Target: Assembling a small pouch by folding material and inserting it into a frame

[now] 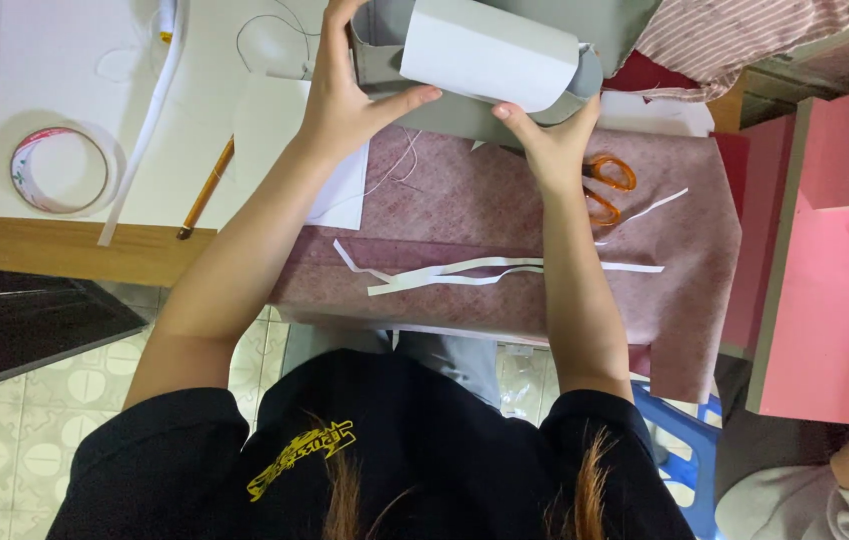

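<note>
Both hands grip a grey cardboard piece (465, 115) with a curled white sheet (490, 50) on it. The left hand (345, 100) clasps its left end, thumb stretched under the sheet. The right hand (550, 140) pinches its lower right edge.

Light was bright, even and soft across the white sheet (65, 90), which looked slightly washed out. Shadows beside the tape roll (60, 170) on that sheet were faint. Left of the sheet the floor fell dim. Focus was sharp, without noticeable blur.

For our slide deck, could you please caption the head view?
Both hands, left hand and right hand, curl a white sheet over grey card.
</note>
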